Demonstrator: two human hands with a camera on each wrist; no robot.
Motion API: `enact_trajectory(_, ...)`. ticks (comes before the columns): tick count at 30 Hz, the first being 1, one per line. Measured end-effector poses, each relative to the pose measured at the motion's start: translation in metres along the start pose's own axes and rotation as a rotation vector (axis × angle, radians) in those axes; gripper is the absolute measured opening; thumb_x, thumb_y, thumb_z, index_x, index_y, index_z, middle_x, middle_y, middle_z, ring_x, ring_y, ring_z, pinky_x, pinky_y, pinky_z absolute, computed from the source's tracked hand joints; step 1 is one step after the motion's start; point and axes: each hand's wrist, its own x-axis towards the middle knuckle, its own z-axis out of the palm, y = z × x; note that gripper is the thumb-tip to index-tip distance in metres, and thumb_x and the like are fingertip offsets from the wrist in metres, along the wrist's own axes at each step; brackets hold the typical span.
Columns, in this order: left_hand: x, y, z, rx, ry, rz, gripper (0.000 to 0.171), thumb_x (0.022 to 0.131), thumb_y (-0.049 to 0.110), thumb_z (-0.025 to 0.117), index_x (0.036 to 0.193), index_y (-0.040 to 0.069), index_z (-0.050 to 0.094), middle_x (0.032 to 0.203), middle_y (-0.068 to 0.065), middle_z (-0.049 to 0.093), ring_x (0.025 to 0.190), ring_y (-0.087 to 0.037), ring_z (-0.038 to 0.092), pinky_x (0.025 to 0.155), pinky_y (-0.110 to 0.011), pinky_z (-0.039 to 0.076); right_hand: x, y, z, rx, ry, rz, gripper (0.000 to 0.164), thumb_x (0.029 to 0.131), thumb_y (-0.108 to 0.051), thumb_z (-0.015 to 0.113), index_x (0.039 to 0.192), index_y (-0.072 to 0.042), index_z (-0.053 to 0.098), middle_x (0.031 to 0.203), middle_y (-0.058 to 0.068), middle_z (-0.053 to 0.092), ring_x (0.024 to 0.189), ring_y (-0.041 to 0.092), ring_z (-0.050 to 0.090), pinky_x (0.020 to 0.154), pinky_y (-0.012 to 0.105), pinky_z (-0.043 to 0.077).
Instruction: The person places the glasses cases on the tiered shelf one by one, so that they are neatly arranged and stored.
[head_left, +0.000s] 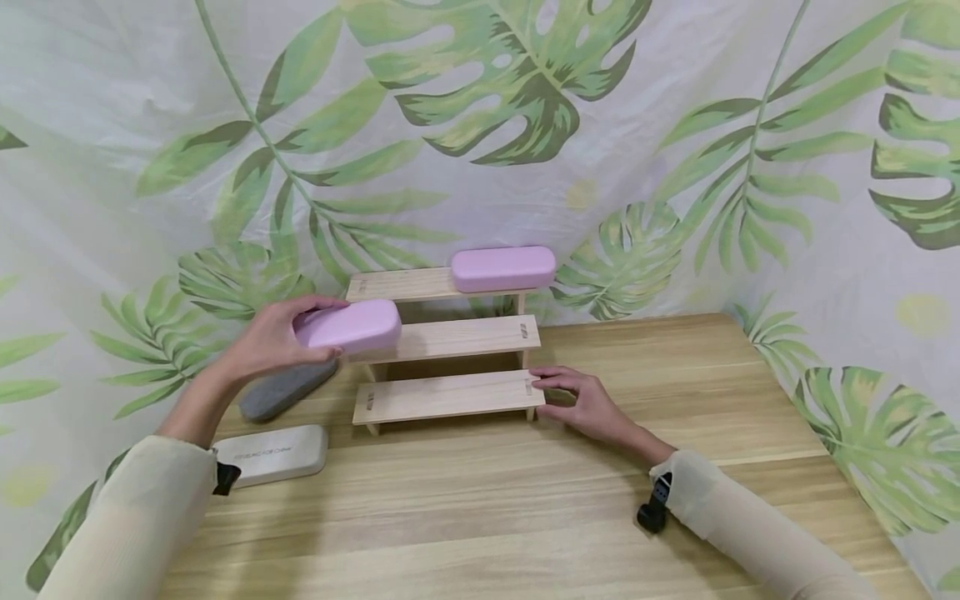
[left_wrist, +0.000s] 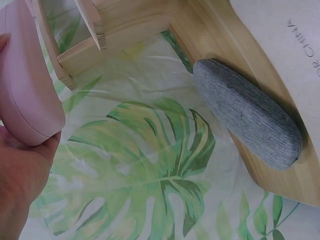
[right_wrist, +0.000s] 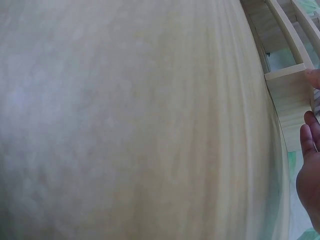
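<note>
My left hand (head_left: 270, 337) grips a lilac glasses case (head_left: 356, 325), thumb and fingers on opposite sides of it. The case is held over the left end of a three-tier wooden display stand (head_left: 450, 396), near the middle shelf. In the left wrist view the case (left_wrist: 32, 80) shows a thin seam along its side. My right hand (head_left: 588, 407) holds the right end of the stand's lowest shelf, thumb toward the front and fingers farther back. A second lilac glasses case (head_left: 502, 269) lies on the right part of the top shelf.
A grey fabric glasses case (head_left: 288, 390) lies left of the stand, below my left hand. In front of it lies a white case with printed lettering (head_left: 292, 454). The wooden table (head_left: 525, 517) ends against a leaf-patterned cloth (head_left: 637, 167) at the back and sides.
</note>
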Motion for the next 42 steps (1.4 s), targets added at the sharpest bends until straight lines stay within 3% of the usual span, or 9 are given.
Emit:
enact_trajectory(7, 0.012, -0.005, 0.000, -0.021, 0.005, -0.030, 0.070, 0.070, 0.013, 0.094, 0.136, 0.009, 0.070, 0.125, -0.016, 0.074, 0.100, -0.023, 0.064, 0.082, -0.025, 0.047, 0.000, 0.001, 0.000, 0.000, 0.000, 0.004, 0.041, 0.087, 0.008, 0.081, 0.126, 0.009, 0.071, 0.141, 0.023, 0.065, 0.135, 0.040, 0.059, 0.110, 0.022, 0.045)
enact_trajectory(15, 0.028, -0.006, -0.005, -0.002, 0.019, 0.039, 0.066, 0.073, 0.015, 0.092, 0.135, 0.006, 0.070, 0.127, -0.019, 0.073, 0.103, -0.030, 0.067, 0.083, -0.024, 0.046, 0.000, 0.002, 0.001, 0.006, 0.004, -0.002, 0.040, 0.087, 0.009, 0.081, 0.126, 0.009, 0.072, 0.141, 0.025, 0.065, 0.134, 0.042, 0.059, 0.110, 0.024, 0.046)
enact_trajectory(20, 0.035, -0.005, -0.005, -0.016, 0.021, -0.013, 0.066, 0.073, 0.014, 0.093, 0.135, 0.008, 0.071, 0.128, -0.015, 0.073, 0.107, -0.027, 0.066, 0.088, -0.024, 0.044, 0.001, 0.003, 0.002, 0.018, 0.001, 0.008, 0.040, 0.086, 0.009, 0.081, 0.125, 0.009, 0.072, 0.142, 0.025, 0.065, 0.134, 0.041, 0.059, 0.111, 0.023, 0.046)
enact_trajectory(26, 0.043, -0.002, -0.001, -0.034, -0.017, -0.083, 0.066, 0.076, 0.017, 0.092, 0.138, 0.012, 0.070, 0.131, -0.014, 0.071, 0.110, -0.026, 0.063, 0.090, -0.037, 0.045, 0.000, 0.027, 0.004, 0.010, -0.002, 0.011, 0.042, 0.086, 0.007, 0.083, 0.126, 0.009, 0.072, 0.142, 0.025, 0.064, 0.136, 0.043, 0.057, 0.111, 0.018, 0.042)
enact_trajectory(31, 0.051, -0.004, 0.002, -0.038, -0.026, -0.080, 0.065, 0.075, 0.017, 0.092, 0.137, 0.011, 0.070, 0.129, -0.013, 0.072, 0.109, -0.026, 0.064, 0.091, -0.039, 0.045, 0.000, 0.039, 0.004, 0.005, 0.002, 0.005, 0.043, 0.086, 0.002, 0.085, 0.128, 0.002, 0.073, 0.144, 0.017, 0.065, 0.137, 0.038, 0.058, 0.109, 0.018, 0.043)
enact_trajectory(36, 0.056, -0.007, 0.003, -0.020, -0.029, -0.049, 0.066, 0.075, 0.018, 0.091, 0.137, 0.010, 0.070, 0.127, -0.015, 0.073, 0.106, -0.027, 0.064, 0.086, -0.036, 0.046, 0.000, 0.041, 0.003, -0.001, -0.005, -0.015, 0.043, 0.088, -0.006, 0.086, 0.130, -0.005, 0.075, 0.145, 0.011, 0.066, 0.136, 0.033, 0.059, 0.109, 0.020, 0.045)
enact_trajectory(42, 0.062, -0.012, 0.004, -0.034, -0.037, -0.056, 0.066, 0.077, 0.017, 0.090, 0.139, 0.009, 0.069, 0.130, -0.017, 0.072, 0.105, -0.029, 0.065, 0.079, -0.033, 0.046, -0.001, 0.043, 0.003, -0.014, -0.013, -0.027, 0.042, 0.090, -0.009, 0.085, 0.131, -0.006, 0.075, 0.145, 0.008, 0.066, 0.137, 0.030, 0.059, 0.110, 0.021, 0.045)
